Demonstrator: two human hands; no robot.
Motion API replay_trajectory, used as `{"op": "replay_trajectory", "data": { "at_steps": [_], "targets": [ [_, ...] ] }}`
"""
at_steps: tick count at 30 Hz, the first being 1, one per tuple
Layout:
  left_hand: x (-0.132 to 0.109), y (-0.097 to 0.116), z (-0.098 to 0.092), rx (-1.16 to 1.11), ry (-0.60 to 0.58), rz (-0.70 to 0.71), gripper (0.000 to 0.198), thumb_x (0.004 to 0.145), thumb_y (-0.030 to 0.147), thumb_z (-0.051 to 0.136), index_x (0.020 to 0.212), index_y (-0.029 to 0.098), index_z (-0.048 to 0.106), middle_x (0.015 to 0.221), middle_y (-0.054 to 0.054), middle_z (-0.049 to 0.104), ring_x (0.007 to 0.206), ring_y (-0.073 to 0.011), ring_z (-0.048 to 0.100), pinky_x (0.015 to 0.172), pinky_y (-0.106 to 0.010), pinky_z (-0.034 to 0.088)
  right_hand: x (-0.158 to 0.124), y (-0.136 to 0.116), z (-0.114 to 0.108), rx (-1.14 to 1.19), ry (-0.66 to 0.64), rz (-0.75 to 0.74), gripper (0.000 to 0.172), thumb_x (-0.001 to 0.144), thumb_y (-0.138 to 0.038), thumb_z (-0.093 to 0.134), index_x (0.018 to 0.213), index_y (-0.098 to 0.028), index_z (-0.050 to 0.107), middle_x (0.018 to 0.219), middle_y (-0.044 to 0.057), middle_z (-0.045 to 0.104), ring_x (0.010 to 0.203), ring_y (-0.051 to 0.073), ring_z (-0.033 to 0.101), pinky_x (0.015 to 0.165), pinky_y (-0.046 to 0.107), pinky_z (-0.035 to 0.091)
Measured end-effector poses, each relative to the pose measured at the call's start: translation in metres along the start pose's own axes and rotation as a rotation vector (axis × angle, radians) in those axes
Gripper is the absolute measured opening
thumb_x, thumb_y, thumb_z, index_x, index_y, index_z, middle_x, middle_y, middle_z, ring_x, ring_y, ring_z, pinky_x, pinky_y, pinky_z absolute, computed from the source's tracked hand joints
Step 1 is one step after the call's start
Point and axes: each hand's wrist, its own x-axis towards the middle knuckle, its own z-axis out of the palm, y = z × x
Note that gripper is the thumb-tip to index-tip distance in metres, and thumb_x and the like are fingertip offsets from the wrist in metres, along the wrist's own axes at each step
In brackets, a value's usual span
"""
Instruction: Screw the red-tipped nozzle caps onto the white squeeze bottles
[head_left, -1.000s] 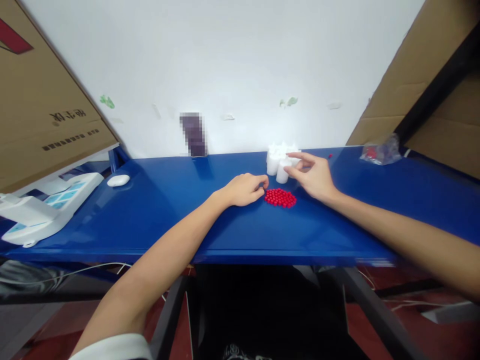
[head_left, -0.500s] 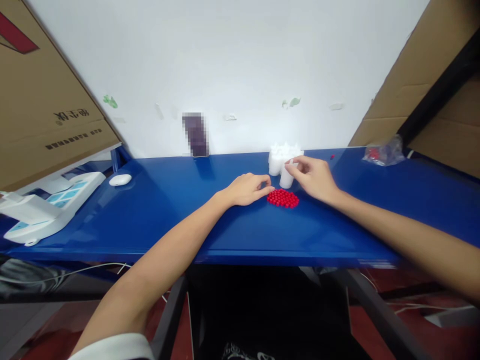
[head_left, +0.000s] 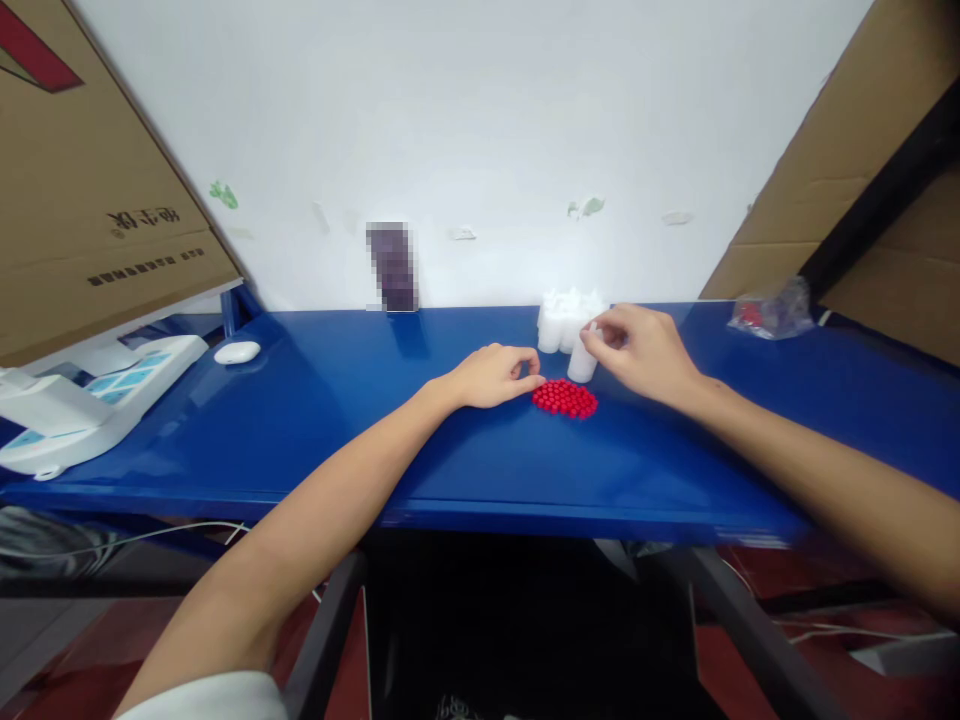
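Observation:
My right hand [head_left: 637,350] pinches the top of a small white plastic bottle [head_left: 582,364] between thumb and fingers. The bottle leans slightly, just behind a flat pile of small red beads [head_left: 565,399]. At the left edge of that pile rests my left hand [head_left: 496,376], its fingers loosely curled. A gap shows between its thumb and index finger, and the thumb tip reaches the outermost beads. Close behind the held bottle stands a tight group of similar white bottles [head_left: 559,325].
Everything sits on a blue table [head_left: 315,420] against a white wall. A clear bag with red bits [head_left: 772,312] lies at the back right. On the left are a white power strip [head_left: 142,385], a small white case [head_left: 237,353] and a large cardboard box [head_left: 97,190]. A pixelated dark rectangle [head_left: 393,268] leans on the wall.
My right hand has moved slightly right and nearer with the bottle, away from the group. My left hand stays by the beads. The view has shifted a little.

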Motion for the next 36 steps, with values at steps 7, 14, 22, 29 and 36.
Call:
{"op": "replay_trajectory", "data": {
  "at_steps": [7,14,22,29,36],
  "targets": [
    [0.0,-0.005,0.001,-0.02,0.016,0.034,0.033,0.097,0.048,0.053,0.102,0.02,0.07,0.072,0.002,0.061,0.064,-0.0129,0.054,0.065,-0.027,0.036,-0.004,0.0,0.011,0.17,-0.095,-0.003,0.033,0.1,-0.041,0.051,0.111,-0.023,0.076,0.106,0.011,0.078,0.09,0.029,0.072,0.083,0.045,0.055],
    [0.0,-0.003,0.0,-0.055,0.008,0.04,0.03,0.097,0.04,0.052,0.101,0.019,0.073,0.073,0.001,0.065,0.065,-0.0125,0.056,0.068,-0.026,0.039,-0.006,0.0,0.018,0.291,-0.223,0.027,0.037,0.103,-0.048,0.048,0.118,-0.023,0.071,0.104,0.008,0.079,0.087,0.026,0.072,0.081,0.042,0.055],
    [0.0,-0.007,0.002,-0.009,0.028,0.07,0.03,0.1,0.037,0.048,0.101,0.018,0.071,0.073,0.001,0.066,0.065,-0.0132,0.057,0.068,-0.026,0.04,-0.007,0.0,0.021,0.345,-0.307,-0.02,0.039,0.105,-0.051,0.044,0.125,-0.024,0.066,0.118,0.009,0.076,0.105,0.027,0.07,0.09,0.043,0.054],
    [0.0,-0.008,0.002,-0.011,0.031,0.095,0.034,0.103,0.038,0.042,0.098,0.018,0.07,0.081,-0.001,0.07,0.069,-0.0131,0.059,0.069,-0.026,0.041,-0.007,-0.001,0.022,0.346,-0.359,-0.083,0.035,0.102,-0.046,0.05,0.123,-0.025,0.069,0.129,0.01,0.075,0.115,0.032,0.07,0.103,0.051,0.052],
    [-0.002,-0.005,-0.002,-0.031,0.011,0.057,0.035,0.098,0.047,0.052,0.102,0.018,0.071,0.07,0.002,0.062,0.063,-0.0125,0.055,0.067,-0.027,0.039,-0.007,0.001,0.024,0.335,-0.357,-0.086,0.035,0.103,-0.044,0.049,0.124,-0.026,0.07,0.13,0.01,0.074,0.118,0.033,0.069,0.105,0.054,0.051]
  ]
}}
